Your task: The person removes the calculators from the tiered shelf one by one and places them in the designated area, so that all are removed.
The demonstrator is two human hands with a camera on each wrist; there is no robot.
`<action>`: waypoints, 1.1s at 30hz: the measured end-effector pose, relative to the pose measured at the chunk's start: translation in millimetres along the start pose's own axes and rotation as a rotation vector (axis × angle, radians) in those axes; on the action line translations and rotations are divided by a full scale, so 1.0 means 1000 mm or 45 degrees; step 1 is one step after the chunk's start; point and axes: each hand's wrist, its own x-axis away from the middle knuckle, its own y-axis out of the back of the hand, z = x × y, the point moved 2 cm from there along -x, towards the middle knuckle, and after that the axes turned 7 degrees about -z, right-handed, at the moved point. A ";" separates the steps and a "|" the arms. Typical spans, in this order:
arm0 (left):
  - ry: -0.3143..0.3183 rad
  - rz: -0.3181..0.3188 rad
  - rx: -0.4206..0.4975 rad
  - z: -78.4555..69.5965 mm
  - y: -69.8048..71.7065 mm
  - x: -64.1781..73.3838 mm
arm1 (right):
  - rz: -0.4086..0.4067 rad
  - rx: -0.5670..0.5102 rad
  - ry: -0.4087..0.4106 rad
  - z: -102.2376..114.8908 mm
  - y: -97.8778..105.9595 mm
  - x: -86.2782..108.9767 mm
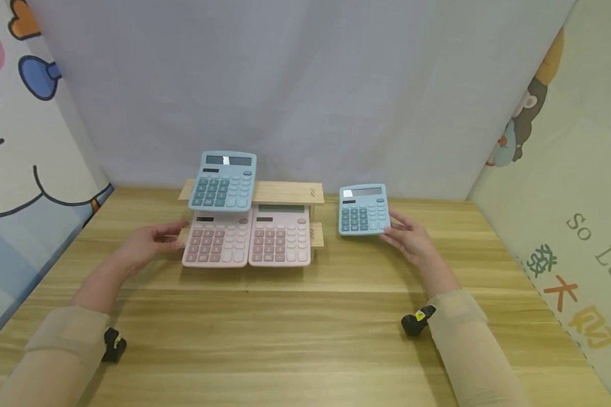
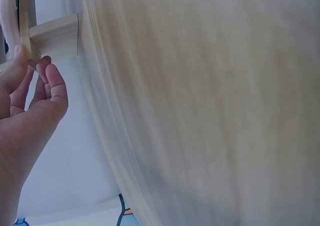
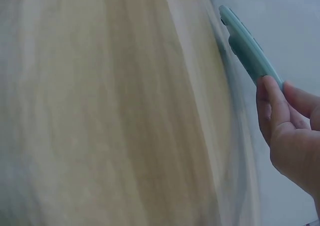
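Note:
My right hand [image 1: 408,237] pinches a light blue calculator [image 1: 364,209] by its lower right corner. In the right wrist view, that calculator [image 3: 247,48] tilts above the table, thumb on one face and fingers on the other. A two-level wooden rack [image 1: 290,193] stands to the left. Its lower level carries two pink calculators side by side, the left one [image 1: 218,240] and the right one [image 1: 280,240]. Another blue calculator [image 1: 224,182] leans on the upper level's left part. With thumb and fingers my left hand [image 1: 145,246] pinches the left end of the rack's lower board [image 2: 27,43].
The wood-grain table [image 1: 305,339] spreads in front of the rack. A pale grey curtain [image 1: 326,90] hangs behind. Printed cartoon panels stand at the left [image 1: 46,141] and at the right [image 1: 555,186]. Small black wrist cameras sit on both sleeves.

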 end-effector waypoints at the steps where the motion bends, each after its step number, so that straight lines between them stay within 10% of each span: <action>1: -0.001 0.000 0.002 0.000 0.000 0.000 | -0.002 0.003 0.000 0.000 0.001 -0.001; 18: -0.017 -0.007 -0.002 -0.001 0.002 -0.002 | -0.020 0.082 -0.085 -0.001 0.008 -0.015; 33: -0.013 0.001 -0.006 -0.003 0.001 -0.001 | 0.014 0.566 0.026 0.000 0.017 -0.025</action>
